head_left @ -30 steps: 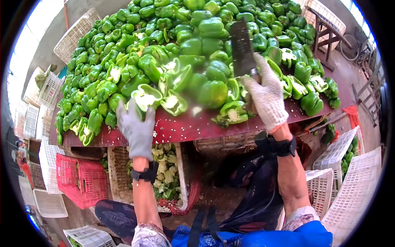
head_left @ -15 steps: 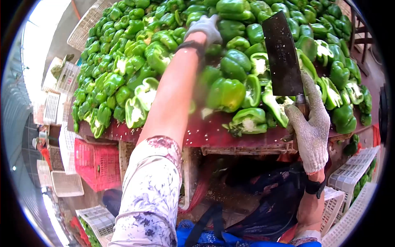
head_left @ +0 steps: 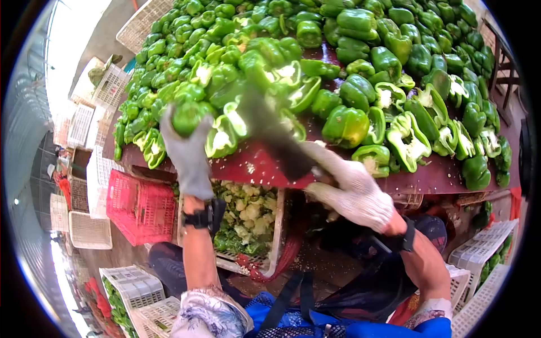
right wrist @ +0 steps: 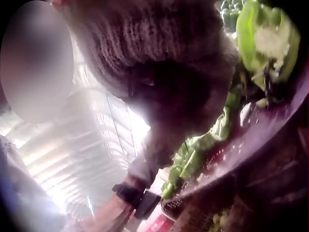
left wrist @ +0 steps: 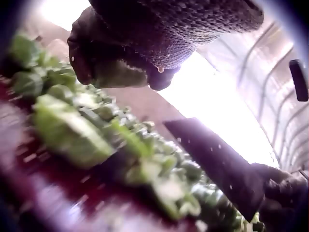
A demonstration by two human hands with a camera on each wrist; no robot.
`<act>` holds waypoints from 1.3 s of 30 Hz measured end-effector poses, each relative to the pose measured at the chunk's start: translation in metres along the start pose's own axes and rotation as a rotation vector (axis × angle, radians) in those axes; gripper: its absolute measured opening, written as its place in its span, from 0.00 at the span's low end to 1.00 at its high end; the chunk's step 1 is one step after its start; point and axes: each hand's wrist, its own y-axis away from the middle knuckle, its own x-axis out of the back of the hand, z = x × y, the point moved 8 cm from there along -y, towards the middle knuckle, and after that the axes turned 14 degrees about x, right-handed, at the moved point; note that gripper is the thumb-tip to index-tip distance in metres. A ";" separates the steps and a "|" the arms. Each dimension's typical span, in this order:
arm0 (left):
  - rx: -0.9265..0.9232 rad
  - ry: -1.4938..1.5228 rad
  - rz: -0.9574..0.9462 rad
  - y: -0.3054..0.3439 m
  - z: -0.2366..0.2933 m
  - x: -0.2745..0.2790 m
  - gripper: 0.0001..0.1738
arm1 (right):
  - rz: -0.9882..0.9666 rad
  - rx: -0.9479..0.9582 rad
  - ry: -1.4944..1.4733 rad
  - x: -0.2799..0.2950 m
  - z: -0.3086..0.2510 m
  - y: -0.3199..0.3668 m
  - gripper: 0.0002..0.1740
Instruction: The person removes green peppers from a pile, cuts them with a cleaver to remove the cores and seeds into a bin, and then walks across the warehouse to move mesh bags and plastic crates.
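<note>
In the head view the gloved left hand (head_left: 190,149) grips a green pepper (head_left: 189,117) above the table's front edge; the left wrist view shows the glove (left wrist: 159,34) curled round that pepper (left wrist: 120,75). The gloved right hand (head_left: 358,191) holds a cleaver (head_left: 276,132) by its handle, the blade blurred and pointing up and left toward the left hand. In the left wrist view the cleaver blade (left wrist: 217,164) is tilted beside the pile. Cut peppers with pale cores, such as one half (head_left: 407,142), lie along the front of the heap.
A heap of green peppers (head_left: 355,25) covers much of the red table (head_left: 248,163). Below its edge stands a crate (head_left: 276,236) of pale cores and green scraps. A pink crate (head_left: 141,205) is at the left, with white crates (head_left: 90,230) around.
The left hand has come back from the far heap with a pepper. The cleaver, upright at the right before, has swung left with the right hand. The view has shifted.
</note>
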 end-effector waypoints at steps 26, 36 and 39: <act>0.375 -0.185 -0.148 0.016 -0.116 0.015 0.29 | 0.276 0.438 0.558 -0.090 -0.068 -0.034 0.32; 0.299 -0.380 -0.069 0.015 -0.112 0.019 0.32 | -0.119 0.271 0.993 -0.149 -0.028 -0.087 0.18; 0.233 -0.396 -0.023 0.017 -0.115 0.022 0.31 | -0.143 0.257 0.958 -0.151 -0.047 -0.090 0.19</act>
